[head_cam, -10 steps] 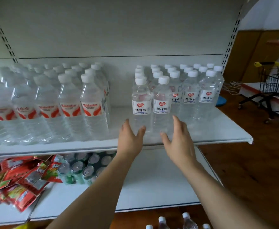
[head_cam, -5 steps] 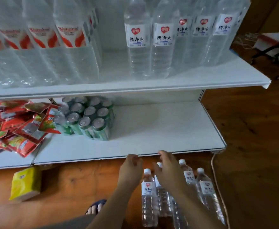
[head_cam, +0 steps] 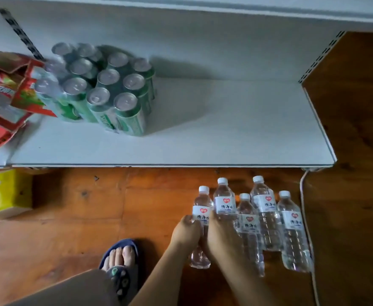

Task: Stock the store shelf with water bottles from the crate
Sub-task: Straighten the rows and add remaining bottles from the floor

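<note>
Low at centre right, both hands meet among five floor bottles: left hand (head_cam: 186,231) grips the leftmost bottle (head_cam: 202,208), right hand (head_cam: 222,236) wraps its neighbour (head_cam: 225,200).

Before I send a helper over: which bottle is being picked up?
Below the white shelf, five water bottles stand on the wooden floor. It is the leftmost bottle, the only one with both hands on it.
</note>
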The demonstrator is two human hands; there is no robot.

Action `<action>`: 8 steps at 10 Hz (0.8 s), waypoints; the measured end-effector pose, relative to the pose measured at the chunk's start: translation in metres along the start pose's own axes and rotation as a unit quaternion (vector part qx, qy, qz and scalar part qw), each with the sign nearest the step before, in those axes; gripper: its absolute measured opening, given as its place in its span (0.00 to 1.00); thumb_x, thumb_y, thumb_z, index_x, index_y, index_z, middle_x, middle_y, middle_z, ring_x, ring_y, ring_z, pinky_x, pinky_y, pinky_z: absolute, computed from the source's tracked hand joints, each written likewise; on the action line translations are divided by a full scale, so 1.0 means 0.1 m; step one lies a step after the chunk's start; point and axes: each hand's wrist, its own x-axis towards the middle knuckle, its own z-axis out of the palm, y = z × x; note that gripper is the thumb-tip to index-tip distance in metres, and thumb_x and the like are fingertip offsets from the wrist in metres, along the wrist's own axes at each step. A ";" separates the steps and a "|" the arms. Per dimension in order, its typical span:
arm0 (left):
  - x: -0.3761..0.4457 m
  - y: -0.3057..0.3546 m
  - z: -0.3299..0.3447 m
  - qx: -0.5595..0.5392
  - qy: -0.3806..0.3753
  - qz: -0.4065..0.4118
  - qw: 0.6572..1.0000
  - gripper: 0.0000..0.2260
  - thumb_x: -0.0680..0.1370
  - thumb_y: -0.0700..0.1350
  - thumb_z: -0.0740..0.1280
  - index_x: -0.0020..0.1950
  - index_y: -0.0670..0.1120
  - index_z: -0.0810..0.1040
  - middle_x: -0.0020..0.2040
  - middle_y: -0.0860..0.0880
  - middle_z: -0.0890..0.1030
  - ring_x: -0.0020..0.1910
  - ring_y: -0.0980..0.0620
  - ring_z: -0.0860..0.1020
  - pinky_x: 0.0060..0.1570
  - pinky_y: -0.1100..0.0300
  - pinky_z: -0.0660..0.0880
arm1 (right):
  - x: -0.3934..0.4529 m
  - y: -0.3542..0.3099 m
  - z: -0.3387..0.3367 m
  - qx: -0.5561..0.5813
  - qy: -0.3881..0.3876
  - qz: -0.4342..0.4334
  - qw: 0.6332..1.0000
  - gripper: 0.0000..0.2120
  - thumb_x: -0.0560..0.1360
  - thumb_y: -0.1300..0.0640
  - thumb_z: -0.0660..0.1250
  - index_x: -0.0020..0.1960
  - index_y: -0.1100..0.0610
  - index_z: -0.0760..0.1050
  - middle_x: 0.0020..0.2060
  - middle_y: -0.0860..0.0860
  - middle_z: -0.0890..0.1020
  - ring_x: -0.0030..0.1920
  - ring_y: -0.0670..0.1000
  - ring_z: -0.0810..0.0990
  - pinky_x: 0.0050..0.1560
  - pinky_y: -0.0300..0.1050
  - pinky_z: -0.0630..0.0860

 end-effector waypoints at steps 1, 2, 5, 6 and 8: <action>0.06 -0.04 -0.05 0.003 -0.003 -0.008 1.000 0.11 0.76 0.45 0.60 0.54 0.46 0.79 0.46 0.47 0.85 0.45 0.45 0.83 0.41 0.58 0.77 | 0.03 -0.04 0.12 0.060 -0.002 0.004 0.998 0.29 0.80 0.51 0.61 0.77 0.57 0.57 0.55 0.52 0.80 0.53 0.54 0.81 0.54 0.51 0.79; 0.08 -0.06 -0.13 0.012 -0.007 -0.006 1.000 0.08 0.77 0.41 0.61 0.50 0.49 0.79 0.50 0.47 0.85 0.49 0.44 0.83 0.47 0.54 0.78 | 0.00 -0.12 0.16 0.086 -0.019 0.024 0.996 0.43 0.80 0.48 0.63 0.80 0.62 0.38 0.65 0.56 0.77 0.63 0.57 0.78 0.61 0.48 0.73; -0.04 0.06 -0.36 -0.024 -0.023 0.018 0.999 0.21 0.72 0.52 0.72 0.64 0.51 0.75 0.55 0.49 0.83 0.51 0.49 0.83 0.46 0.56 0.79 | -0.15 -0.12 0.17 0.191 0.037 -0.043 0.980 0.49 0.68 0.46 0.74 0.78 0.52 0.47 0.60 0.50 0.79 0.57 0.52 0.80 0.49 0.41 0.73; -0.14 0.23 -0.39 -0.056 -0.032 0.056 0.996 0.22 0.73 0.49 0.76 0.64 0.53 0.73 0.54 0.49 0.83 0.50 0.51 0.83 0.46 0.56 0.81 | -0.21 -0.06 0.04 0.245 0.062 -0.078 0.964 0.48 0.64 0.40 0.74 0.76 0.44 0.51 0.58 0.44 0.80 0.53 0.48 0.82 0.50 0.49 0.80; -0.48 0.65 -0.33 -0.035 -0.026 0.173 0.984 0.29 0.69 0.49 0.80 0.65 0.53 0.72 0.55 0.54 0.83 0.51 0.56 0.83 0.51 0.58 0.82 | -0.51 0.04 -0.49 0.285 0.110 -0.124 0.944 0.34 0.71 0.51 0.74 0.71 0.47 0.61 0.44 0.36 0.76 0.40 0.35 0.77 0.36 0.30 0.72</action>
